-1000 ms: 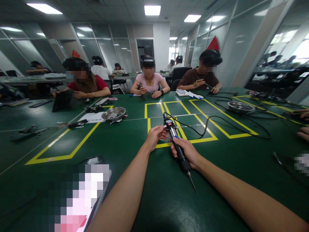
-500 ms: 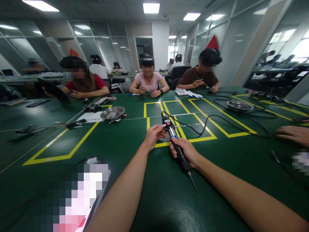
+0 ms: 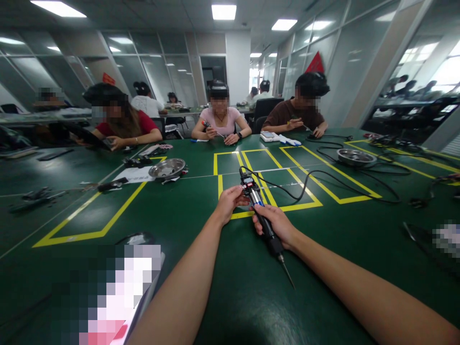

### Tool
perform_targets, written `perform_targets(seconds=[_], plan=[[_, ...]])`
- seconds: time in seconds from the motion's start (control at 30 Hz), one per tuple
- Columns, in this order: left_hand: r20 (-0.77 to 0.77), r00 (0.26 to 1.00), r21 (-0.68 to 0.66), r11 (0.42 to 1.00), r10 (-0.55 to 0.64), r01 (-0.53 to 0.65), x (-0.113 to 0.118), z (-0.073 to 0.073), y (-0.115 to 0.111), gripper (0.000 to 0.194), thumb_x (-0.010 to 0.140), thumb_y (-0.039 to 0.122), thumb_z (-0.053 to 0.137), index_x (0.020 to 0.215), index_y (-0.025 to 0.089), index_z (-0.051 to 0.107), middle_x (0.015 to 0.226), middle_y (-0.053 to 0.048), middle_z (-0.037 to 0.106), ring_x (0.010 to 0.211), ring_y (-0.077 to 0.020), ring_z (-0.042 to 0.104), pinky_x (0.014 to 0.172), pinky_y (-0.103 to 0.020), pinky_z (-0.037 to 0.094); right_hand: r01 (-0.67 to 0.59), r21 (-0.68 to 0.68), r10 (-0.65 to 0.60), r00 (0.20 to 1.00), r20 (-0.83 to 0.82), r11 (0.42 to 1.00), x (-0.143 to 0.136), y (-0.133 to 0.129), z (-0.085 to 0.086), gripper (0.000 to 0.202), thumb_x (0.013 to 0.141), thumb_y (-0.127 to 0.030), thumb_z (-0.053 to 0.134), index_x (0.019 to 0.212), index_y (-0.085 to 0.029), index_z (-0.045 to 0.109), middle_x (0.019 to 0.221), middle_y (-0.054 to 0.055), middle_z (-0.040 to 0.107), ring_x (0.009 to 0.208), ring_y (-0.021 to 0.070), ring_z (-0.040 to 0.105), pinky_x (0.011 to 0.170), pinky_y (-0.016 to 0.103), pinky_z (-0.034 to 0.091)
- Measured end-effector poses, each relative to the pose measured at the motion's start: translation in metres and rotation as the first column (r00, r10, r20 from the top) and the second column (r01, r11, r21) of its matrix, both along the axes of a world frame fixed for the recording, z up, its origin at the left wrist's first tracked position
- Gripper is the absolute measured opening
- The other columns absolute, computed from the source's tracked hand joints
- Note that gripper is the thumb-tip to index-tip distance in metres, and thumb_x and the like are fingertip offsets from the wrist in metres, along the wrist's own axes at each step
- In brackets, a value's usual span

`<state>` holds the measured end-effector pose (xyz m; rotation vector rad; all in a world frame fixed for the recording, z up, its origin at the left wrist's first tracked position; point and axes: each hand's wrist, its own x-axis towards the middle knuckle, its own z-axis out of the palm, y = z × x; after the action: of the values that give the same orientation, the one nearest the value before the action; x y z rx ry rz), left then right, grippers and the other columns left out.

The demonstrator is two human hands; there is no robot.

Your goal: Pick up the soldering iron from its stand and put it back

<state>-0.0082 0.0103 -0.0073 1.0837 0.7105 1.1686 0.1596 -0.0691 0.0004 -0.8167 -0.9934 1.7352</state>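
Currently your right hand [image 3: 273, 220] is wrapped around the barrel of the corded electric screwdriver [image 3: 264, 213], mid-frame, bit [image 3: 287, 273] slanting down toward lower right. Your left hand [image 3: 230, 203] has its fingertips at the tool's cord end; can't tell if they pinch it or only touch. Black cable [image 3: 305, 187] loops off right over the green table [image 3: 172, 206], metal bowl [image 3: 167, 168] left of centre, second bowl [image 3: 355, 156] at right

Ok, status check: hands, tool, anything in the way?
Right hand grips black corded tool, thin bit angled toward wearer. Left hand at its cord end, grip unclear. Cord loops across yellow tape beyond.
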Motion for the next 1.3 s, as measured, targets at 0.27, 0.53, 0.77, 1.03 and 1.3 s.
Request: perform_targets(seconds=[0.27, 0.53, 0.77, 1.03, 1.3], plan=[[-0.159, 0.985, 0.061, 0.996, 0.071, -0.062, 0.007, -0.001, 0.0, 0.04, 0.077, 0.045, 0.069, 0.098, 0.011, 0.063, 0.093, -0.011, 0.069, 0.072, -0.0163, 0.068, 0.063, -0.027, 0.055, 0.045, -0.017, -0.042, 0.99, 0.138, 0.999, 0.012, 0.018, 0.005, 0.028, 0.08, -0.037, 0.07, 0.088, -0.013, 0.061, 0.07, 0.005, 0.064, 0.05, 0.0109, 0.055, 0.044, 0.022, 0.048], [-0.191, 0.97, 0.051, 0.989, 0.147, -0.14, 0.008, -0.003, 0.005, 0.035, 0.078, 0.031, 0.07, 0.103, 0.009, 0.059, 0.094, -0.014, 0.068, 0.072, -0.0173, 0.069, 0.064, -0.029, 0.057, 0.146, 0.069, -0.137, 0.533, 0.835, 0.987, 0.158, 0.077, 0.028, 0.028, 0.079, -0.038, 0.068, 0.086, -0.011, 0.062, 0.072, 0.008, 0.064, 0.054, 0.0136, 0.058, 0.05, 0.026, 0.049], [-0.245, 0.957, 0.135, 0.983, 0.155, -0.124, 0.007, -0.004, 0.003, 0.034, 0.073, 0.027, 0.074, 0.099, 0.011, 0.061, 0.08, -0.005, 0.065, 0.065, -0.015, 0.067, 0.06, -0.027, 0.055, 0.057, 0.189, -0.127, -0.556, 0.821, 0.98, 0.273, 0.105, 0.061, 0.039, 0.08, -0.039, 0.064, 0.1, -0.006, 0.068, 0.102, 0.024, 0.066, 0.091, 0.0316, 0.066, 0.072, 0.036, 0.049], [-0.233, 0.964, 0.138, 0.986, 0.129, -0.098, 0.008, -0.004, 0.004, 0.03, 0.073, 0.028, 0.074, 0.096, 0.012, 0.062, 0.073, -0.005, 0.067, 0.061, -0.0138, 0.065, 0.06, -0.026, 0.053, -0.043, 0.15, -0.135, -0.714, 0.687, 0.988, 0.293, 0.107, 0.072, 0.028, 0.082, -0.015, 0.055, 0.104, -0.008, 0.072, 0.109, 0.026, 0.065, 0.103, 0.0337, 0.063, 0.085, 0.044, 0.045], [-0.247, 0.96, 0.121, 0.987, 0.135, -0.107, 0.007, -0.004, 0.004, 0.023, 0.078, 0.025, 0.069, 0.095, 0.011, 0.062, 0.071, -0.005, 0.066, 0.06, -0.0135, 0.065, 0.058, -0.025, 0.053, -0.024, 0.163, -0.135, -0.691, 0.71, 0.986, 0.276, 0.114, 0.07, 0.033, 0.079, -0.025, 0.062, 0.106, -0.008, 0.07, 0.107, 0.025, 0.065, 0.096, 0.033, 0.065, 0.079, 0.039, 0.048]])
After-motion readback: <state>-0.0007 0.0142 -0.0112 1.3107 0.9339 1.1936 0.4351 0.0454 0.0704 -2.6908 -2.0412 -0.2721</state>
